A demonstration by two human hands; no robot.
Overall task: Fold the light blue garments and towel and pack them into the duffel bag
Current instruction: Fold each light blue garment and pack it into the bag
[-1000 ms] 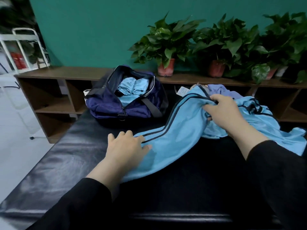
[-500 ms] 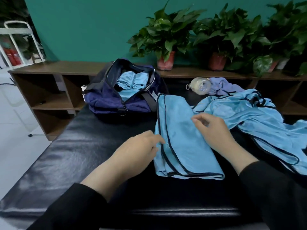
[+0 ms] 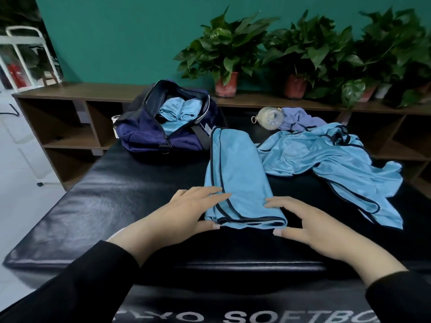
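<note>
I see both hands flat and unclenched at the near hem of the folded garment on the desk: left hand on its corner, right hand beside it. Thin, slippery, limp fabric, probably; best lifted from underneath, toward the duffel bag beyond.

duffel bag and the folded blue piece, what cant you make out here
- Duffel bag, head view: its dark rim hides how many light blue items lie inside.
- Folded garment: layers underneath hidden by its top face.
- Left hand and right hand: whether the thumbs tuck under the near edge is unclear.
- Mat lettering: cut off by the bottom edge.
</note>
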